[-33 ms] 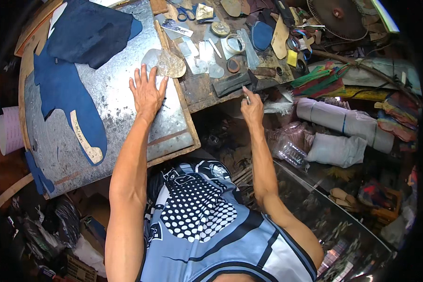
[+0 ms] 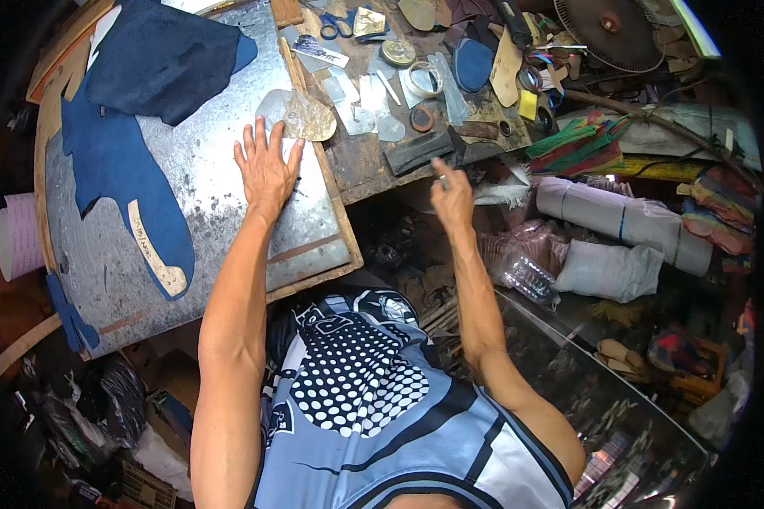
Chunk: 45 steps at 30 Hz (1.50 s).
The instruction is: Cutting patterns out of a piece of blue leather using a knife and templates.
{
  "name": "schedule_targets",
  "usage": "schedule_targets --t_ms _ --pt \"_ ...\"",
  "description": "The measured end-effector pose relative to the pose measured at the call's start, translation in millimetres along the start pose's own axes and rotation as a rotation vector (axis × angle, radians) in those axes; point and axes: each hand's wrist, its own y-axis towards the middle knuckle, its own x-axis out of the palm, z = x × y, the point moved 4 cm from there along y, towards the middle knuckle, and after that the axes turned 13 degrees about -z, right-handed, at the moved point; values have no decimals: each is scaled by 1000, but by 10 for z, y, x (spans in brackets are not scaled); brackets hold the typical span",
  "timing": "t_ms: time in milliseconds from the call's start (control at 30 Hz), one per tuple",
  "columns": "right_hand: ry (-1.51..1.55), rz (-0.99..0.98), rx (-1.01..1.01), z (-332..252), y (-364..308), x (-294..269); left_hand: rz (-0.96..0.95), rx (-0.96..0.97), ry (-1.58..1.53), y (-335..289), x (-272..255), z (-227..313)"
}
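Observation:
My left hand (image 2: 267,167) lies flat on the metal-topped board (image 2: 204,161), fingers spread. Its fingertips are next to a rounded, translucent and tan template (image 2: 300,116). My right hand (image 2: 452,197) is beyond the wooden bench's front edge, close to a dark oblong block (image 2: 419,153). Its index finger points forward at the block, and the other fingers are curled. A small shiny bit shows among them; what it belongs to is hidden. Dark blue leather (image 2: 163,64) covers the board's far left, with a long pale pattern piece (image 2: 150,246) lying on a blue strip.
On the bench are blue-handled scissors (image 2: 335,25), a tape roll (image 2: 424,79), a round tin (image 2: 397,53) and a blue oval piece (image 2: 473,65). A rolled grey bundle (image 2: 620,216) and a white sack (image 2: 609,270) lie at right. A fan-like round grille (image 2: 609,30) stands far right.
My right hand has shifted slightly left, its index finger staying near the dark block. My left hand has kept its place on the board.

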Motion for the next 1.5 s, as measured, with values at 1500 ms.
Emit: schedule_targets --t_ms 1500 --pt "49 -15 -16 -101 -163 82 -18 -11 9 -81 40 -16"
